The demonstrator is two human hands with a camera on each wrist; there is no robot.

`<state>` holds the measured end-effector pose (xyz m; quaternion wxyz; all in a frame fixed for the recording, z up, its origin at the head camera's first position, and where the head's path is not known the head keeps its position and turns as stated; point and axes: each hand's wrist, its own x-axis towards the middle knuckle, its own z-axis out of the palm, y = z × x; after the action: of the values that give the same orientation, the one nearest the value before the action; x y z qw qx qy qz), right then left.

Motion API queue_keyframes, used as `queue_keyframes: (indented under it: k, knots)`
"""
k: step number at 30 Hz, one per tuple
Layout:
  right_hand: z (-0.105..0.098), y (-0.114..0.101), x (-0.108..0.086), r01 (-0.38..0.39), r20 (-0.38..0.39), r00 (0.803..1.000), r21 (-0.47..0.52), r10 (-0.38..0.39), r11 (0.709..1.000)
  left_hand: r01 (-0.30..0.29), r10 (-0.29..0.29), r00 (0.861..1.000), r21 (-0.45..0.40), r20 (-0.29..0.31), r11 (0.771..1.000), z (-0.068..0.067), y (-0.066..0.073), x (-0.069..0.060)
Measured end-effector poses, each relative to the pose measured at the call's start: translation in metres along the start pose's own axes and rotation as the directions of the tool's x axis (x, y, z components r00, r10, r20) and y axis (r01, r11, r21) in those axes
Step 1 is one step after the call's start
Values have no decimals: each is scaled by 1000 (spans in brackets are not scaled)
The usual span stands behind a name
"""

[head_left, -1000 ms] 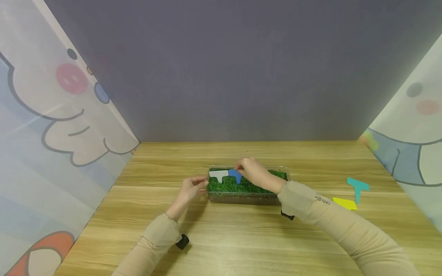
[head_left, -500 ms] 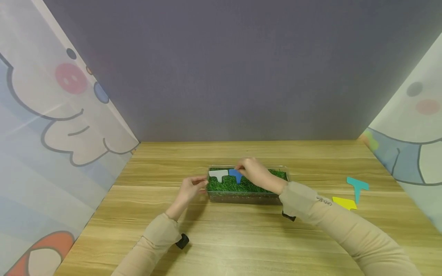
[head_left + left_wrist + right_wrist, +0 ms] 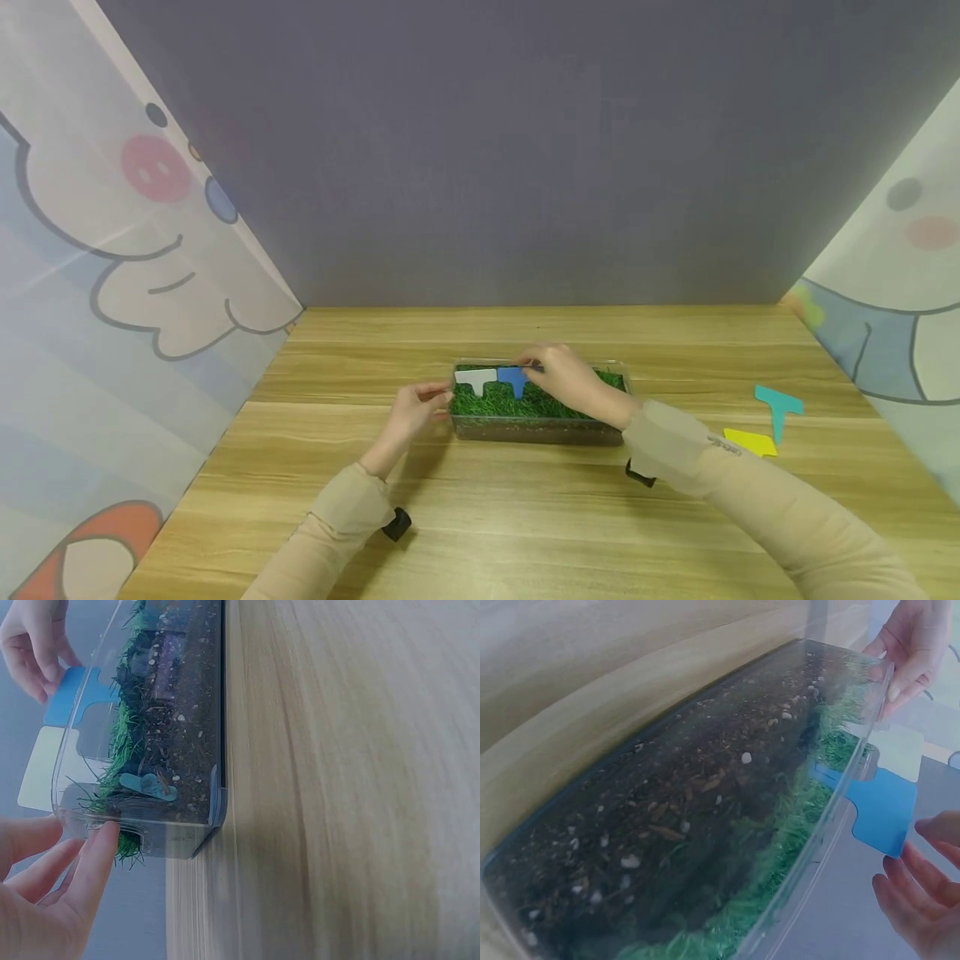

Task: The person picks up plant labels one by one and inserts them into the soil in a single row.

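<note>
A clear planter box (image 3: 540, 431) of soil and green grass stands on the table. My left hand (image 3: 408, 412) rests its fairly straight fingers against the box's left end. In the grass stand a white T-shaped plant label (image 3: 476, 377) and, just right of it, a blue plant label (image 3: 513, 380). My right hand (image 3: 566, 379) is at the blue label's upper right corner. In the right wrist view, its thumb and fingers (image 3: 904, 881) are parted around that corner of the blue label (image 3: 889, 814); a fingertip may still touch the edge.
To the right on the wooden table (image 3: 480, 517) lie a teal plant label (image 3: 777, 408) and a yellow plant label (image 3: 750, 442), the yellow one partly behind my right sleeve. A grey wall (image 3: 480, 167) rises behind the table, with cartoon-printed sheets at both sides.
My right hand has shifted slightly right, and its fingers have loosened at the blue label, which stays upright in the grass. My left hand has stayed at the box's end.
</note>
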<state>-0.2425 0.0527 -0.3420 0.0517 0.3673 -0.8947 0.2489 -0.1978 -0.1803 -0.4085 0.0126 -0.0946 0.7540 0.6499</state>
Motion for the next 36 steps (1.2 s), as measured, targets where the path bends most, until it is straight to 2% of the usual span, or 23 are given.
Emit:
queue_keyframes:
  k: [7, 14, 19, 27, 36]
  knots:
    - [-9, 4, -12, 26, -97, 995, 0, -26, 1000, 8, -8, 1000, -19, 1, 1000, 0, 0, 0]
    - [-18, 11, -30, -1, -146, 989, 13, 2, 1000, -4, 4, 1000, -14, -2, 1000, 0, -1, 0]
    - [-24, 18, -40, 30, -179, 984, 44, -21, 999, 3, -3, 1000, -8, -5, 1000, -1, 1, -1]
    - [-32, 28, -53, 98, -256, 962, 8, -93, 995, 3, -3, 1000, -11, -6, 1000, -1, 0, 0]
    - [-40, 38, -67, 95, -298, 949, -49, -106, 994, 1, -1, 1000, -17, 4, 1000, -1, -1, 0]
